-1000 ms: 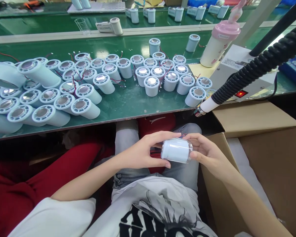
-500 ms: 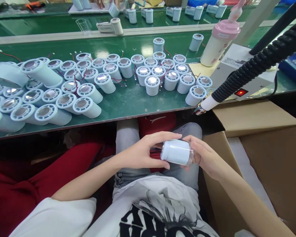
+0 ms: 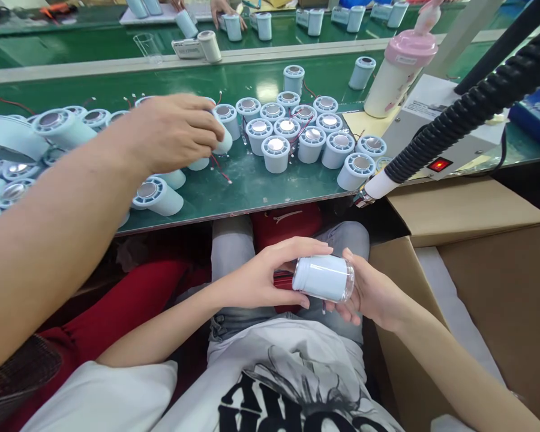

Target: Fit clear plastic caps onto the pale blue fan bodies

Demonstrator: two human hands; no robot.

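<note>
Above my lap, a light-blue cylindrical housing (image 3: 319, 277) lies on its side inside a clear plastic cup that reaches past its right end. My left hand (image 3: 263, 276) is closed around its left end, thumb below and fingers above. At the cup's right end is my right hand (image 3: 378, 294), its fingers spread and palm turned toward the cup; whether it touches the cup I cannot tell. On the green bench ahead stand several similar light-blue housings (image 3: 276, 155) with round metallic tops and thin red and black wires.
From the left, another person's arm crosses the bench, its hand (image 3: 175, 132) on a light-blue housing (image 3: 224, 139). A black corrugated hose (image 3: 459, 114) with a metal nozzle hangs at right, before a white box (image 3: 414, 129). Below it is an open cardboard box (image 3: 486, 207). A pink-lidded bottle (image 3: 398, 72) stands behind.
My right hand has loosened from the cup's end and its fingers have spread. My left hand keeps its hold. Another person's arm has come in from the left over the bench.
</note>
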